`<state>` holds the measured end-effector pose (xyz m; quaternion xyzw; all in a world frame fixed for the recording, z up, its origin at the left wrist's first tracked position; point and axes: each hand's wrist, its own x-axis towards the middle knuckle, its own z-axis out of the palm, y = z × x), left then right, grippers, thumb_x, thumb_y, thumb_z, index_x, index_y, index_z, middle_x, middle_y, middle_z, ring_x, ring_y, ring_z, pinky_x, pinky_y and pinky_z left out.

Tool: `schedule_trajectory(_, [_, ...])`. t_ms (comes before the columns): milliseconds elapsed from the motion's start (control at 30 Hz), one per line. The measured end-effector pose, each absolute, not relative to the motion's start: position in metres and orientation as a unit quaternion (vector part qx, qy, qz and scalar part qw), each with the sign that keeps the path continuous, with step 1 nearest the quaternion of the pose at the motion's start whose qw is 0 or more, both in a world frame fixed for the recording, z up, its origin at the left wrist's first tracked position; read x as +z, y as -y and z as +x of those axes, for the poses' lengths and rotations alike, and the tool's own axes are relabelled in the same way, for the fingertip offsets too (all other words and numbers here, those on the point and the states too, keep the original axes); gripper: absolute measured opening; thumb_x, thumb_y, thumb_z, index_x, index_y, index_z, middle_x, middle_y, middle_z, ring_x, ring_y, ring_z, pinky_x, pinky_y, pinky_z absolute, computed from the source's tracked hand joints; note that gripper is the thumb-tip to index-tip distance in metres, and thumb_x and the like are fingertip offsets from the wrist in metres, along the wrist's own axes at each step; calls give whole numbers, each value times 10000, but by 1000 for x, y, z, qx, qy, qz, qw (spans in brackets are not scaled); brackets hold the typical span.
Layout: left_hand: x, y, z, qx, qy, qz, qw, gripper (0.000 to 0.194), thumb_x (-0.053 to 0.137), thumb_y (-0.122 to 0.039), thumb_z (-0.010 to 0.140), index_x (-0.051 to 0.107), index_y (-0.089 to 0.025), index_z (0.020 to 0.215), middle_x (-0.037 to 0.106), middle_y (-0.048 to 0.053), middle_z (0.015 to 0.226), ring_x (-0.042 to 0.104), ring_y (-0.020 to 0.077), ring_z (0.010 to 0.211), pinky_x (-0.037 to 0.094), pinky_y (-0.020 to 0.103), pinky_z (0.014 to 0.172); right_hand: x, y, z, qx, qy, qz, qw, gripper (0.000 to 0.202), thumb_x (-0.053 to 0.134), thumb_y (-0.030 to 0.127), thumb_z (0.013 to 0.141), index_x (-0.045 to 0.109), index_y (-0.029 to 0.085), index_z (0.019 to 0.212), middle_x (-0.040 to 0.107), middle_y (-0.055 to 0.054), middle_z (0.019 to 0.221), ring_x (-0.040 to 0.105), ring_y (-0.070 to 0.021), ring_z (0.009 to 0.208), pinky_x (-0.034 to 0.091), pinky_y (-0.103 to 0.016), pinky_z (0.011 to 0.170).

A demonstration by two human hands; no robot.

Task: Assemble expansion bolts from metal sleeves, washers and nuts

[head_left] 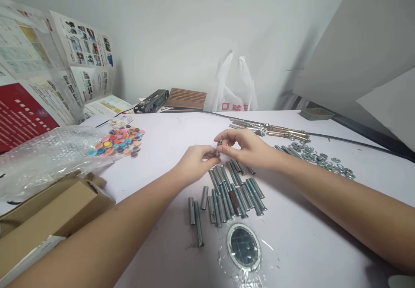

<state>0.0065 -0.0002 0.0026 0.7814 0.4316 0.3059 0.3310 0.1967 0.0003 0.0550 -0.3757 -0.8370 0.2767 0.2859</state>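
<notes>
My left hand [197, 162] and my right hand [243, 147] meet above the middle of the white table, fingertips pinched together. Between them is a small metal piece [219, 144], mostly covered by the fingers, so its exact kind does not show. Just below my hands lies a pile of metal sleeves and flared bolts [223, 193], roughly side by side, with one rusty brown piece [233, 201] among them. A loose sleeve [204, 197] and a longer bolt [198, 225] rest left of the pile.
Behind my right forearm are washers and nuts [327, 160] and assembled anchor bolts [270, 130]. A round glassy disc [244, 247] lies in front. Coloured discs [121, 141], bubble wrap [48, 154] and a cardboard box [61, 219] occupy the left. A plastic bag [231, 89] stands behind.
</notes>
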Motion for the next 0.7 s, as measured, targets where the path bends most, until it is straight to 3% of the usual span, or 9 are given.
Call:
schedule_trajectory(400, [0,-1,5,310,-429,784,324,114,622,-225,809,712,-182,865,739,5,856,668,169,836,480,282,799,54,0,196,260,850,-377,259,196,572,234,864,691,156,999,708,-46,907,607,-149,792,467,-302,735])
schedule_trajectory(567, [-1,0,4,320,-424,780,330,259,640,-220,794,655,-191,1051,721,0,869,666,166,856,483,299,838,55,-1,198,251,854,-379,252,269,578,238,857,689,134,1078,710,-55,889,621,-155,790,471,-290,719])
schedule_trajectory(700, [-1,0,4,314,-425,782,331,256,641,-245,799,664,-199,1050,718,13,911,663,174,895,482,318,865,60,-6,207,223,846,-390,288,320,609,306,852,684,113,1096,698,-78,904,614,-165,797,474,-305,736])
